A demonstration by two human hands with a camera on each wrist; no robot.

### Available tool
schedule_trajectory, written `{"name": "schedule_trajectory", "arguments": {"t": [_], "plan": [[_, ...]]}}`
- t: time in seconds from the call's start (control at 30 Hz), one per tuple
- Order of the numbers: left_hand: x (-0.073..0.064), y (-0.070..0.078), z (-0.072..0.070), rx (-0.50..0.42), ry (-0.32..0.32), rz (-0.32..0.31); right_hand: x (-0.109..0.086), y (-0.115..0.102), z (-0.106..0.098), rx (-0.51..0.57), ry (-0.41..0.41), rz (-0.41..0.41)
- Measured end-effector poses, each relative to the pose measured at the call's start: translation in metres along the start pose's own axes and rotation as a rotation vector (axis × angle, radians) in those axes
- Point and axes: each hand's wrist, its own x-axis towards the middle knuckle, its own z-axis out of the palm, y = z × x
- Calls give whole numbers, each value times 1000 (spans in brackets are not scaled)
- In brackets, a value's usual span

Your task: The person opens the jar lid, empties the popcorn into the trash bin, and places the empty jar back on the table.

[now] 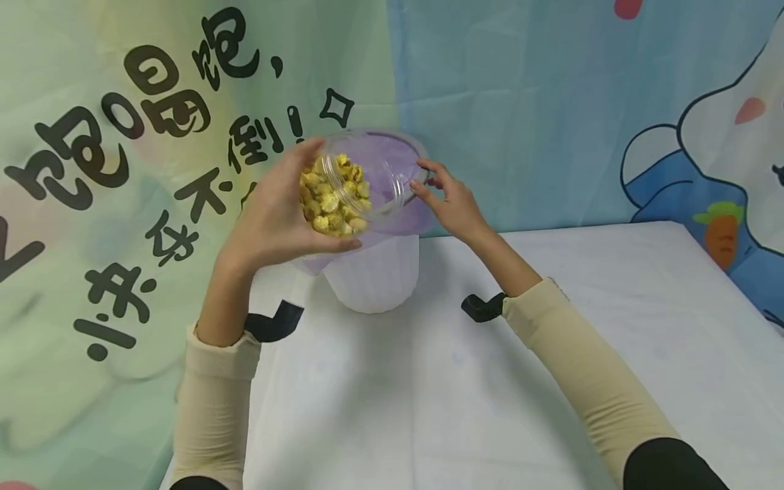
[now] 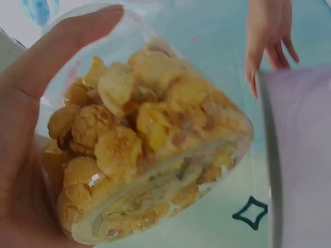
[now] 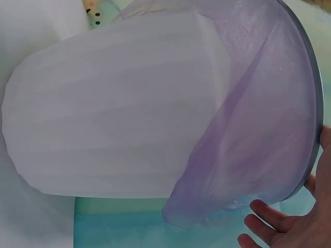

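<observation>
My left hand (image 1: 269, 211) grips a clear plastic jar (image 1: 349, 194) of yellow popcorn (image 1: 329, 203). The jar is tilted, its mouth toward the right, over the top of a white ribbed trash bin (image 1: 373, 275). In the left wrist view, the popcorn (image 2: 119, 139) lies against the jar's wall and base. A purple trash bag (image 3: 243, 129) lines the bin and folds down outside beneath its grey rim (image 3: 316, 88). At the rim's right side, my right hand (image 1: 453, 204) pinches the edge with thumb and index finger; its other fingers are spread.
The bin stands on a white-covered table (image 1: 453, 395) near its far edge. Behind hangs a printed cloth backdrop (image 1: 520, 102) with large dark lettering at left and a cartoon figure at right. Black straps (image 1: 484, 308) stick out at both wrists.
</observation>
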Motion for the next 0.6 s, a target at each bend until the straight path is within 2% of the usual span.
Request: {"name": "schedule_trajectory", "arguments": {"t": [0.1,0.23,0.47,0.6], "plan": [[16,-11,-7,-33,-3,-54,0,2,-1,10,-5,7],[35,-26,-9,-4,-8,-120,-1,1,-2,22,-14,-1],[56,-53,0,19,-72,-239,-1,1,-2,33,-62,-29],[63,-71,9,77,-113,-263,-1,1,-1,29,-69,-18]]}}
